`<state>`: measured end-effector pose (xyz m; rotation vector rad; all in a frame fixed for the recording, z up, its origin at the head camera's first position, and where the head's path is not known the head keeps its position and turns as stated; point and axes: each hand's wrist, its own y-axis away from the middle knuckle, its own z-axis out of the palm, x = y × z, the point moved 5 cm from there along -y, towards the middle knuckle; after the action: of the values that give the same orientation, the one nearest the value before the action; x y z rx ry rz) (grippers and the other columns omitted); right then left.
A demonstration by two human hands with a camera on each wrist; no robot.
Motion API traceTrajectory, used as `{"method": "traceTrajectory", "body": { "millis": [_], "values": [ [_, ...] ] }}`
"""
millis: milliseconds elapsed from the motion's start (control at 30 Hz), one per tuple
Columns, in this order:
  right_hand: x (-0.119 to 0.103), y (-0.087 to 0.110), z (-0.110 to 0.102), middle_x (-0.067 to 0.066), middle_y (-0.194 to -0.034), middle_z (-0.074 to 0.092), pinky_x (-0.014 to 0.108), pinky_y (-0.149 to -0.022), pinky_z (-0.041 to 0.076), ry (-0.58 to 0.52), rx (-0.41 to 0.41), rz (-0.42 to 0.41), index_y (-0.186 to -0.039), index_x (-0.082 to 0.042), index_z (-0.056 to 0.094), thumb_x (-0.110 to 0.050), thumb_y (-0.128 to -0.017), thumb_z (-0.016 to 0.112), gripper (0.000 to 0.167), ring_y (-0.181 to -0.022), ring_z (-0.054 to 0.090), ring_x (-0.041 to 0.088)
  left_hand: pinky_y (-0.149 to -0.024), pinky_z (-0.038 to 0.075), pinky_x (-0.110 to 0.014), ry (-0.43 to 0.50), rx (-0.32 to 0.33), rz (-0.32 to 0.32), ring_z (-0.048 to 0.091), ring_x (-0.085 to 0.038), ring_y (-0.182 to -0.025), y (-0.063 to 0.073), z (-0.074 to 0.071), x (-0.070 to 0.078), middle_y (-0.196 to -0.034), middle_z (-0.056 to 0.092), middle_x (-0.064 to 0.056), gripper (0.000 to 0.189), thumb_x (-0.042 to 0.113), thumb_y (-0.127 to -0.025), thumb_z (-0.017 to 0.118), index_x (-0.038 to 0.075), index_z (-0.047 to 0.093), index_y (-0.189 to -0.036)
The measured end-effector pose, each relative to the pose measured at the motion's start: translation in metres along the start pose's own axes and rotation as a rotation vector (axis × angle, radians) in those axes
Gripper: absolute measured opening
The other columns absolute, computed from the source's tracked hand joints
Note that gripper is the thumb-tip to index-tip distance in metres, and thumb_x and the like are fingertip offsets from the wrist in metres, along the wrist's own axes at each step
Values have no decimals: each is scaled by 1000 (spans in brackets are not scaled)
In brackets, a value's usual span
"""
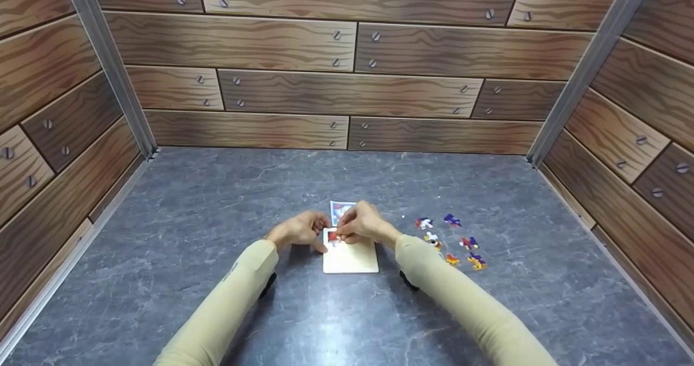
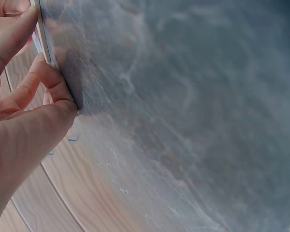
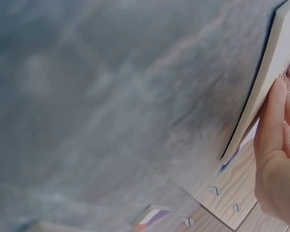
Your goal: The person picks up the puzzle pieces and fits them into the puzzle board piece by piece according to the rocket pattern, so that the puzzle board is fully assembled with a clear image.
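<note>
Two hands meet over a red puzzle piece

The red puzzle piece [image 1: 332,236] lies between the hands, in the far left corner of a pale board [image 1: 351,260]. The right hand [image 1: 366,222] brings thumb and fingertips down together there; I cannot tell whether they pinch the piece or press it. The left hand [image 1: 303,228] grips the board's edge near that corner, thumb apart from the bent fingers — probably to stop it sliding. Just beyond both hands, a picture card [image 1: 340,210] lies against the board's far side, seemingly placed for looking at. To the right hand's right, loose pieces [image 1: 469,242] lie spread out, apparently for easy picking — each one separate to the eye. No brand or writing is legible; a faint mark on the left sleeve [image 1: 233,279] is too small to read.
</note>
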<state>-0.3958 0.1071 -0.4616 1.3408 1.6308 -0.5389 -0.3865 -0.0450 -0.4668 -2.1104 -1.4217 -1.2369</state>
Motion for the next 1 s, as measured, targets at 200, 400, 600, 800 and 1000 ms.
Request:
{"method": "traceTrajectory", "body": {
  "millis": [200,400,600,800,1000],
  "values": [
    [2,-1,-4,8,-71,69,26,-57,56,-45,8,42,-89,2,75,1,-83,73,6,-58,64,12,-70,35,-24,-18,-7,-9,42,-14,-79,-1,-2,1,-86,47,-2,45,-5,-70,82,2,61,-108],
    [4,-2,-6,10,-74,71,26,-58,57,-104,-23,78,-95,4,74,3,-84,72,11,-61,66,13,-69,35,-24,-22,-9,13,42,-13,-78,0,-3,3,-84,47,-1,45,-5,-69,82,0,61,-108],
    [7,-2,-9,13,-77,71,28,-60,57,-168,-53,98,-99,6,72,6,-83,71,16,-63,68,15,-69,35,-24,-2,-12,-3,42,-13,-79,0,-1,3,-85,47,-1,45,-5,-69,82,1,61,-109],
    [8,-1,-13,11,-75,70,26,-59,57,-166,-105,50,-104,8,70,6,-82,71,22,-64,68,14,-72,36,-24,20,0,-25,43,-14,-81,1,0,1,-89,47,-1,46,-5,-69,82,3,61,-109],
    [8,1,-23,2,-78,69,23,-55,51,-61,-173,-69,-109,7,70,-1,-82,74,27,-60,60,9,-69,36,-23,29,7,-12,43,-13,-78,1,0,-1,-86,47,-1,45,-6,-68,82,2,61,-107]
  ]
}}
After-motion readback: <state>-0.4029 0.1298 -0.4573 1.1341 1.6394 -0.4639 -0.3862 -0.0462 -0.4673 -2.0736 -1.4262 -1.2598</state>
